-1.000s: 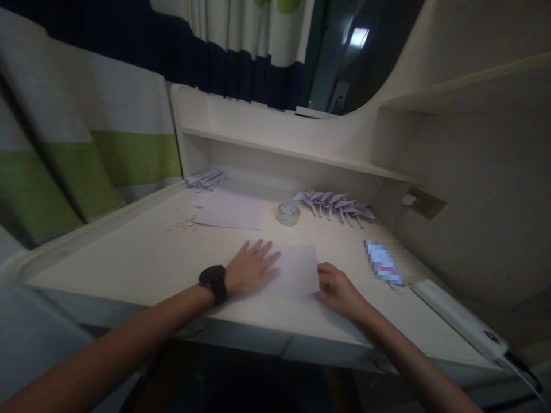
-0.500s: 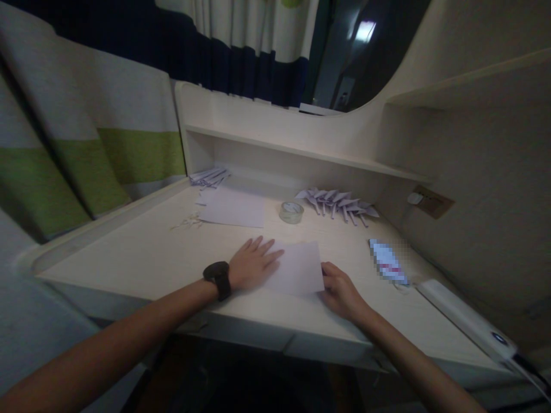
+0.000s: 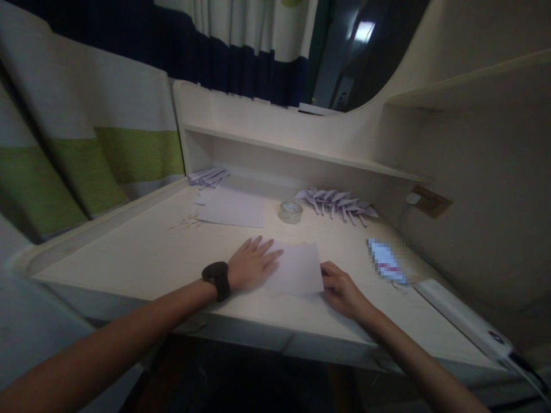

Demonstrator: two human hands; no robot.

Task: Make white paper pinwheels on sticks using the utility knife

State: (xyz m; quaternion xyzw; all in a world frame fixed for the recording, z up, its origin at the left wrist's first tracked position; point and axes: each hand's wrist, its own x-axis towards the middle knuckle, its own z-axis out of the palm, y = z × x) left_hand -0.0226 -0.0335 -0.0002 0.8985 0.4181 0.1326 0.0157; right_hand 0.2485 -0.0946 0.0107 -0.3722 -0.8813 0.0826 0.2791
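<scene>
Little is changing since the earlier frames: both hands are staying on the same sheet, and only the view is shifting slightly. The left hand [image 3: 253, 264], with a dark watch [image 3: 217, 279] on its wrist, is lying flat with fingers spread, pressing on the left part of the white paper [image 3: 298, 268] near the front edge of the bench [image 3: 142, 258]. The right hand [image 3: 341, 288] is curling at the paper's right edge, fingertips touching it. Farther back are lying a tape roll [image 3: 290, 211], a row of folded paper pieces [image 3: 338, 202] and loose sheets [image 3: 232, 207].
</scene>
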